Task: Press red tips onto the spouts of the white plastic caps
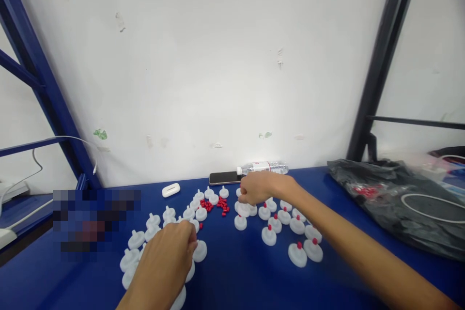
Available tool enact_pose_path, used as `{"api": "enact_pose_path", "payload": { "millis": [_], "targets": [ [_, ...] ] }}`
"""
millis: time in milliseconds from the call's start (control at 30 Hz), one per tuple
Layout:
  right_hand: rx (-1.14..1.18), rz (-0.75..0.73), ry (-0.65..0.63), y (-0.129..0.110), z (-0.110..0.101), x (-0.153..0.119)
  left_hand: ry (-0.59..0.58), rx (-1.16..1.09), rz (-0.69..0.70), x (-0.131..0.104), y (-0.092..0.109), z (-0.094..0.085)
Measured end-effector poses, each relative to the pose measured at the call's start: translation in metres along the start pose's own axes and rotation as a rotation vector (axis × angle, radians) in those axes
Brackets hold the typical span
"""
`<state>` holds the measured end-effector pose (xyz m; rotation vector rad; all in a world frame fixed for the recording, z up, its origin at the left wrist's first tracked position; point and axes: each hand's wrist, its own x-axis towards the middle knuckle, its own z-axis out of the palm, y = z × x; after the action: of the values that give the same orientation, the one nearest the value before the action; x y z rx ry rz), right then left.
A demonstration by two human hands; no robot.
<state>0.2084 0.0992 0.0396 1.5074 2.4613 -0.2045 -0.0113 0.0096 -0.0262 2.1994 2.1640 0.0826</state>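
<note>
My right hand (256,187) is at the far side of the blue table, pinched at the top of a white round plastic piece (244,210). Around it stand several similar white pieces with red caps (269,236) on their stems. Over on the left, my left hand (169,252) is closed among white stemmed pieces (136,240) that show no red cap. Its fingertips are hidden, so what they hold cannot be made out. A white disc (199,251) lies just right of its knuckles. Loose red caps (222,205) lie in a small pile between the two groups.
Along the wall lie a dark phone (224,178) and a plastic bottle (267,168) on its side. A white oval object (170,190) is left of them. At right, a black plastic bag (385,208) has a clear bag of red pieces (367,191) on it. Blue posts (47,72) rise at left.
</note>
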Motion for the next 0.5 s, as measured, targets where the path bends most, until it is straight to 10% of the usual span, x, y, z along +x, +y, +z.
{"api": "enact_pose_path", "payload": {
  "millis": [500],
  "targets": [
    [-0.055,0.109,-0.056,-0.008,0.005,-0.001,0.085,-0.062,0.121,-0.002,0.019,-0.005]
  ]
}}
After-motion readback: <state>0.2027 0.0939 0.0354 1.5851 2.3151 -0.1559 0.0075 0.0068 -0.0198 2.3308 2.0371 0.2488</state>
